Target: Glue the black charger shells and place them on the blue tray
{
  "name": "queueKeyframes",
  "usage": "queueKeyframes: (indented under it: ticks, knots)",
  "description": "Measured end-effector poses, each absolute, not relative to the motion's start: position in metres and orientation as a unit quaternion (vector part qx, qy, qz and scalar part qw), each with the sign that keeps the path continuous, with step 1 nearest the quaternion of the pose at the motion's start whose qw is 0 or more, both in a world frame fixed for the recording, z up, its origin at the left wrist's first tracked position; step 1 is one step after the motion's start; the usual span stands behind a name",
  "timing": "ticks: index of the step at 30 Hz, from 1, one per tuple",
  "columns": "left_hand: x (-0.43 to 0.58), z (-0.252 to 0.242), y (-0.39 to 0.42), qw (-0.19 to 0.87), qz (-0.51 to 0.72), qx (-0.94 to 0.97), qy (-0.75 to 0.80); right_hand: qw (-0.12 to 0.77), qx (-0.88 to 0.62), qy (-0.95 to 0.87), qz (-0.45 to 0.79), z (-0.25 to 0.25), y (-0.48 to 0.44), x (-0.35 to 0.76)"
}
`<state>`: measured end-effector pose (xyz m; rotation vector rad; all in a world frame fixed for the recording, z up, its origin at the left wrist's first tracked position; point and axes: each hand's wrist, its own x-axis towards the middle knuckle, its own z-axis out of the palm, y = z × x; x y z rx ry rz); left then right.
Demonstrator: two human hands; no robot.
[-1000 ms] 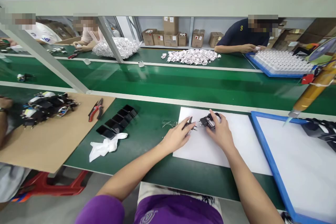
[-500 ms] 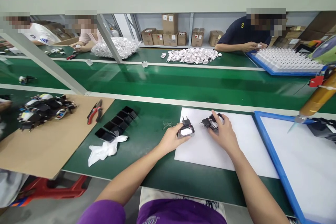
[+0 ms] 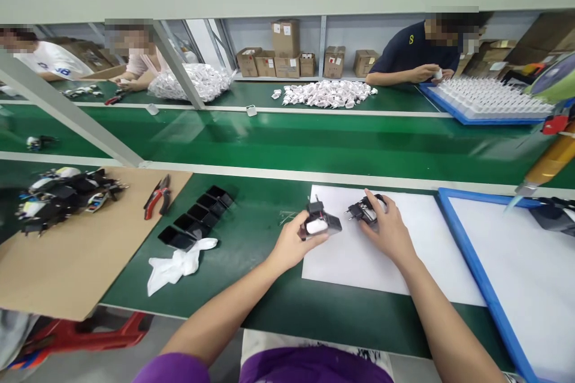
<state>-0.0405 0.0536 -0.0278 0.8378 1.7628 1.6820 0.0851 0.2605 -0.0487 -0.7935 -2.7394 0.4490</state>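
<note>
My left hand (image 3: 290, 243) is closed round a black plug adapter (image 3: 320, 222) with a white insert, held just above the left edge of a white sheet (image 3: 359, 257). Its two pins point up and away. My right hand (image 3: 390, 228) is closed on a second black plug adapter (image 3: 363, 212), which rests on the sheet with its pins pointing left. The two adapters are a short way apart.
A row of black shells (image 3: 197, 217) and a white cloth (image 3: 175, 262) lie to the left. A brown board (image 3: 81, 257) carries a pile of black parts (image 3: 63, 188) and red cutters (image 3: 157, 196). A blue-framed tray (image 3: 516, 251) lies right. Other people work across the green belt (image 3: 314, 143).
My left hand has picked an adapter up off the sheet and turned it so the white insert faces me. My right hand has stayed on its adapter.
</note>
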Motion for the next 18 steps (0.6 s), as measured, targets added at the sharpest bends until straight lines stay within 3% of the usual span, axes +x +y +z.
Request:
queueKeyframes:
  ticks: [3,6,18]
  knots:
    - [-0.038,-0.025,0.057,0.448,0.717,0.165,0.508,0.129,-0.274,-0.941,0.152,-0.05,0.261,0.085]
    - [-0.039,-0.02,0.058,0.528,0.74,0.073,0.41,0.136,-0.268,-0.942,0.148,-0.051,0.261,0.086]
    - [-0.035,-0.009,0.055,0.538,0.772,-0.041,0.335,0.137,-0.263,-0.944,0.146,-0.052,0.262,0.086]
